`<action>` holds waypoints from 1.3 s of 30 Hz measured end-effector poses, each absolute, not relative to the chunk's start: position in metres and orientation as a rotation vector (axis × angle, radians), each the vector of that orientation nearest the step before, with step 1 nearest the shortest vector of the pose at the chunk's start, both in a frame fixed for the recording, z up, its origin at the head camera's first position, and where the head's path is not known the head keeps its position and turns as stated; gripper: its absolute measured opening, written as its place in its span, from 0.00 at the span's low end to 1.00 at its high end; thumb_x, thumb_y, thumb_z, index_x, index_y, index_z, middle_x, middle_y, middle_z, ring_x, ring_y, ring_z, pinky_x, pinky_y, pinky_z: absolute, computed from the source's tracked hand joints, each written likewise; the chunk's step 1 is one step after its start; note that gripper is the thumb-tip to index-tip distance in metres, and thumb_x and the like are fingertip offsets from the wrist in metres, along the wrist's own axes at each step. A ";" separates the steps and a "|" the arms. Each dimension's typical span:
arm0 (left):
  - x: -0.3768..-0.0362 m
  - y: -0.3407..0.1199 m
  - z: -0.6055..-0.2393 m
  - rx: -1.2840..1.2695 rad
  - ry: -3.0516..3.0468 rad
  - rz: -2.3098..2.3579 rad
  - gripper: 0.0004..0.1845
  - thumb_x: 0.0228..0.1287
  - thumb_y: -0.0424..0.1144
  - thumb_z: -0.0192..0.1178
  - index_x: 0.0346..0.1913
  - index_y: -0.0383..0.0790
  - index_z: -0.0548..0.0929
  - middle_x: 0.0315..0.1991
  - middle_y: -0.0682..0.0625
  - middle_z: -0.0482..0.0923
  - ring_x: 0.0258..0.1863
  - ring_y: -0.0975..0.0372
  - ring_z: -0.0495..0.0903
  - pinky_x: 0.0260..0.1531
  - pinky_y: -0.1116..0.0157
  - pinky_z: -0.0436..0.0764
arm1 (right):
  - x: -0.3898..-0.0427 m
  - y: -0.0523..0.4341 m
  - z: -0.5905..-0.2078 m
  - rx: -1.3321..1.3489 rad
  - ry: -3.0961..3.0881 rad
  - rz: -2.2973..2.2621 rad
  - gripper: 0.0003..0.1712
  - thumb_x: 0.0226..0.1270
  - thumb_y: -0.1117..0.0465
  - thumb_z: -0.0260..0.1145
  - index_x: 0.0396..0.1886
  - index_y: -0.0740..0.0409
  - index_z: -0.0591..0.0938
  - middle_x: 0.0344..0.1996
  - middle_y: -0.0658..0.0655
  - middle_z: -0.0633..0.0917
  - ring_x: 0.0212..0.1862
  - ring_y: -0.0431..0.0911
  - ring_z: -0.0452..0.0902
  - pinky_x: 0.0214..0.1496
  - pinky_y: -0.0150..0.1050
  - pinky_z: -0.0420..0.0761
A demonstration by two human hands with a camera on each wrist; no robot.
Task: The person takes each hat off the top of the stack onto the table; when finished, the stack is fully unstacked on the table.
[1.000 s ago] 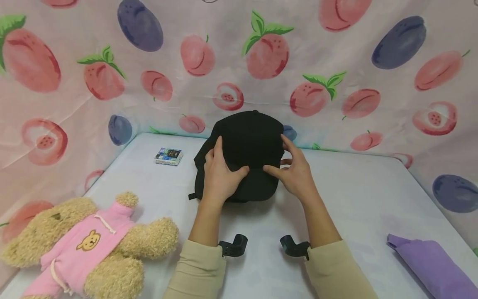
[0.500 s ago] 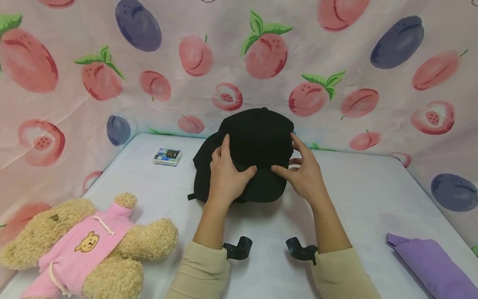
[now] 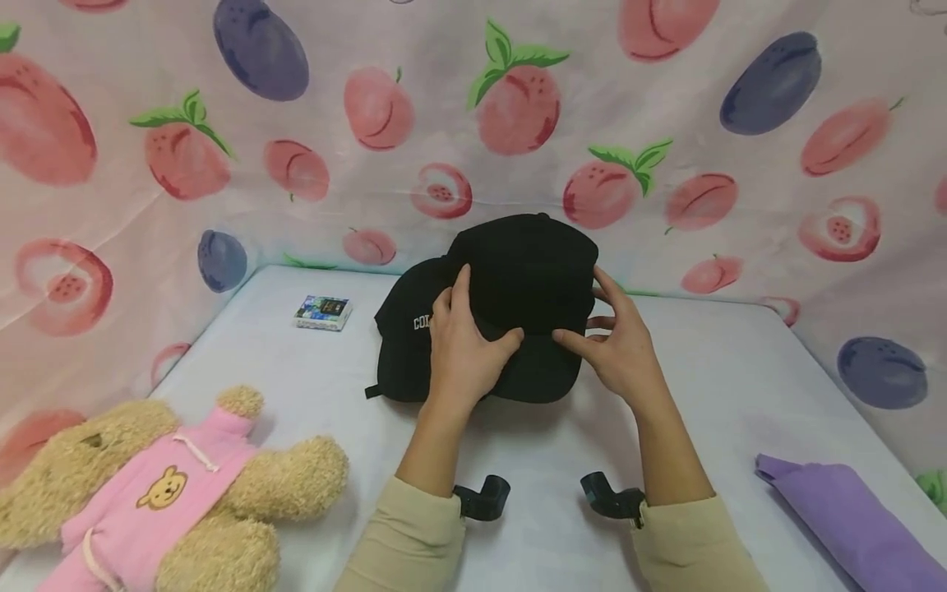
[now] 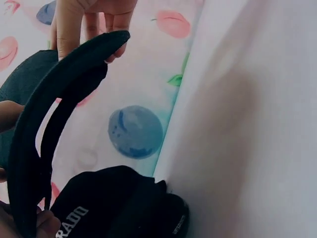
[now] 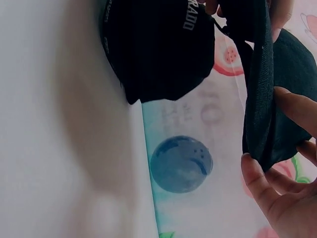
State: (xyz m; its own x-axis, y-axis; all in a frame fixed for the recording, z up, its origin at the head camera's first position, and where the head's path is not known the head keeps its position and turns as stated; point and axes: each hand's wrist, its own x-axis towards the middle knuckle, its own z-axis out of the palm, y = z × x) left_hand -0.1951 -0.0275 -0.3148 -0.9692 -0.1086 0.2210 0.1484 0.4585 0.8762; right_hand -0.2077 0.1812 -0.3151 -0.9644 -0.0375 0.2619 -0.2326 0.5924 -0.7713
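Centrally, two black caps are sitting at about twelve o'clock from the person, near the far edge of the white counter (image 3: 710,386). The upper cap (image 3: 528,271) is being held up with its brim pointing back toward the person at six o'clock and its crown rising toward the fruit-print cloth (image 3: 666,107) behind; its long axis is running from six to twelve o'clock. The left hand (image 3: 466,349) is pinching the brim, thumb lying across the top and fingers curled under, while the right hand (image 3: 621,345) is gripping the brim's other side, thumb on top and fingers spread along the crown. The second cap (image 3: 403,345) is lying on the counter at about nine o'clock from the first, partly beneath it, with white lettering on its front. The head view is showing only the brim's top, whereas the left wrist view is catching the brim (image 4: 44,134) edge-on as a curved arc raised clear above the lettered cap (image 4: 119,203), and the right wrist view is showing the same gap from the other side. Elsewhere, counted singly: one teddy bear (image 3: 163,493) in pink at eight o'clock, one small printed box (image 3: 322,312) at ten o'clock, and one purple folded cloth (image 3: 851,526) at four o'clock.
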 end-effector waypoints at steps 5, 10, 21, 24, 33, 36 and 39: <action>-0.194 -0.019 -0.322 -0.049 -2.471 -1.537 0.55 0.59 0.46 0.74 0.84 0.55 0.51 0.79 0.39 0.55 0.76 0.44 0.60 0.71 0.41 0.68 | -0.205 0.190 -0.319 0.201 -2.613 1.290 0.57 0.64 0.57 0.77 0.85 0.39 0.53 0.76 0.63 0.67 0.56 0.59 0.80 0.51 0.32 0.80; -0.197 -0.013 -0.327 -0.098 -2.489 -1.537 0.55 0.59 0.46 0.74 0.84 0.53 0.52 0.78 0.38 0.56 0.75 0.43 0.61 0.70 0.41 0.68 | -0.202 0.198 -0.320 0.166 -2.626 1.275 0.58 0.64 0.56 0.77 0.85 0.39 0.52 0.76 0.63 0.67 0.57 0.59 0.80 0.55 0.43 0.82; -0.210 0.004 -0.333 -0.213 -2.511 -1.586 0.53 0.61 0.46 0.74 0.84 0.52 0.52 0.79 0.39 0.56 0.76 0.44 0.62 0.74 0.43 0.65 | -0.201 0.222 -0.314 0.135 -2.629 1.214 0.59 0.63 0.56 0.78 0.85 0.39 0.51 0.76 0.66 0.67 0.58 0.61 0.79 0.50 0.35 0.81; -0.210 0.005 -0.333 -0.216 -2.512 -1.593 0.53 0.61 0.46 0.73 0.84 0.52 0.52 0.78 0.38 0.56 0.75 0.43 0.63 0.73 0.42 0.65 | -0.202 0.224 -0.314 0.133 -2.624 1.221 0.59 0.63 0.57 0.78 0.85 0.39 0.51 0.76 0.66 0.66 0.58 0.62 0.79 0.56 0.48 0.83; -0.211 0.009 -0.337 -0.216 -2.526 -1.645 0.51 0.63 0.45 0.71 0.84 0.52 0.52 0.79 0.39 0.56 0.76 0.44 0.63 0.73 0.43 0.66 | -0.203 0.229 -0.314 0.107 -2.646 1.232 0.60 0.64 0.56 0.77 0.86 0.39 0.50 0.77 0.67 0.65 0.61 0.65 0.77 0.62 0.61 0.80; -0.212 0.013 -0.338 -0.218 -2.534 -1.672 0.51 0.64 0.45 0.71 0.84 0.53 0.52 0.79 0.39 0.55 0.76 0.43 0.63 0.72 0.43 0.67 | -0.202 0.234 -0.313 0.090 -2.657 1.225 0.59 0.64 0.57 0.77 0.86 0.39 0.50 0.77 0.67 0.64 0.62 0.65 0.77 0.63 0.62 0.79; -0.212 0.019 -0.339 -0.218 -2.546 -1.664 0.51 0.65 0.45 0.70 0.84 0.54 0.51 0.79 0.39 0.55 0.76 0.43 0.62 0.72 0.42 0.67 | -0.202 0.237 -0.312 0.084 -2.674 1.225 0.59 0.65 0.57 0.76 0.86 0.40 0.49 0.78 0.67 0.64 0.62 0.66 0.77 0.64 0.62 0.78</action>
